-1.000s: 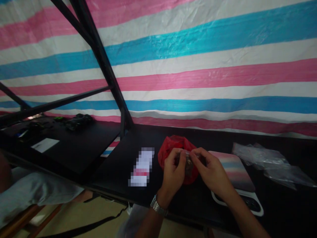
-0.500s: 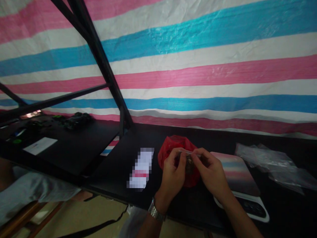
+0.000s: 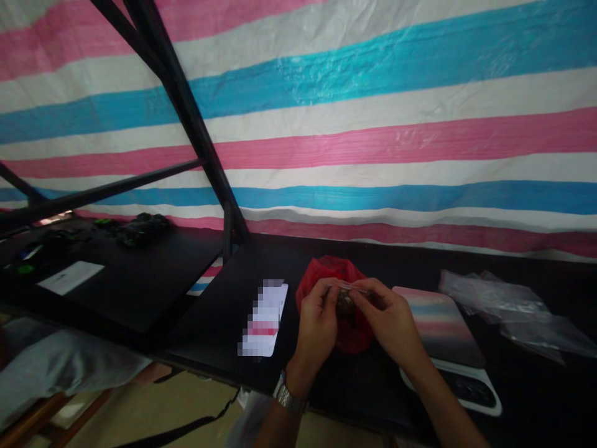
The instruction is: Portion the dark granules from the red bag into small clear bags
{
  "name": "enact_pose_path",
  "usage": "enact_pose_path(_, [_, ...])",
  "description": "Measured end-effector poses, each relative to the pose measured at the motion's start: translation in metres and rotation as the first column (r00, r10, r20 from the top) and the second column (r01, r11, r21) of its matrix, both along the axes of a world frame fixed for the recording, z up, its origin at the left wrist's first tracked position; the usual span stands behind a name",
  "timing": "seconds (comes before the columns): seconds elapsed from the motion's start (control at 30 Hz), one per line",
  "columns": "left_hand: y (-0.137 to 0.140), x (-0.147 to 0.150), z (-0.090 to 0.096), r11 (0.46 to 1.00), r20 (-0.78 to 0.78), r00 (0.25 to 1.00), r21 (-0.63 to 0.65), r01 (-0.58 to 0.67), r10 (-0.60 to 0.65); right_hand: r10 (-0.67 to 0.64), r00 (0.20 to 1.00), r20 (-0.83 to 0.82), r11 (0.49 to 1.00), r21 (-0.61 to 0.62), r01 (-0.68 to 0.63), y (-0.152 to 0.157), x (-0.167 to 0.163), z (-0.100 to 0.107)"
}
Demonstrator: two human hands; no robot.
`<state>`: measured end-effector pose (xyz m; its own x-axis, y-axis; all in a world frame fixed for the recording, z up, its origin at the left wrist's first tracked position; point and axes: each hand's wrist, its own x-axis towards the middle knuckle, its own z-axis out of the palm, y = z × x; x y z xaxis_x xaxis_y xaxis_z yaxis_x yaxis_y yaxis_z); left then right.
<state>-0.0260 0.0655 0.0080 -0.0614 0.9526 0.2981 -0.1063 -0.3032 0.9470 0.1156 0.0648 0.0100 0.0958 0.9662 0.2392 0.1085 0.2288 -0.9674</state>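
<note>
Between my two hands is a small clear plastic bag with something brownish inside, its contents too dark to name. My left hand pinches the bag's top edge on the left, fingers closed. Gripping the same edge from the right is my right hand, thumb and fingers pressed together. Both hands are held over a red plastic bag on the black table, which they partly hide. A metal-banded watch is on my left wrist.
Flat clear plastic bags lie at the right. Beside my right arm rests a pink-to-grey device with a white edge. A phone-like white slab, partly pixelated, lies left. A black frame post rises behind; a person's clothed leg is at far left.
My hands have shifted slightly left, and the right hand's fingertips have moved along the clear bag's top edge toward the left hand. More of the bag's brownish contents shows.
</note>
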Motion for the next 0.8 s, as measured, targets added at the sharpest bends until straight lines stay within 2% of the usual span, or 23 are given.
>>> enact_pose_path(0.2, [0.0003, -0.0007, -0.0051, 0.998, -0.071, 0.996, -0.025, -0.055, 0.053, 0.020, 0.999, -0.028, 1.000, -0.011, -0.020, -0.0004, -0.0026, -0.0019])
enact_pose_path(0.43, [-0.0011, -0.0007, -0.0041, 0.998, -0.164, 0.984, 0.002, 0.069, -0.068, -0.040, 0.999, 0.020, 0.999, -0.016, 0.040, -0.0017, -0.0012, -0.0028])
enact_pose_path(0.6, [-0.0003, -0.0038, -0.0051, 0.998, -0.222, 0.973, 0.000, 0.070, -0.069, -0.021, 0.999, 0.034, 1.000, 0.006, 0.021, 0.0014, 0.0010, -0.0082])
enact_pose_path(0.8, [-0.0018, -0.0059, -0.0052, 0.996, -0.186, 0.978, -0.022, 0.092, -0.095, -0.031, 0.995, 0.092, 0.999, 0.041, 0.027, 0.0034, -0.0003, -0.0076])
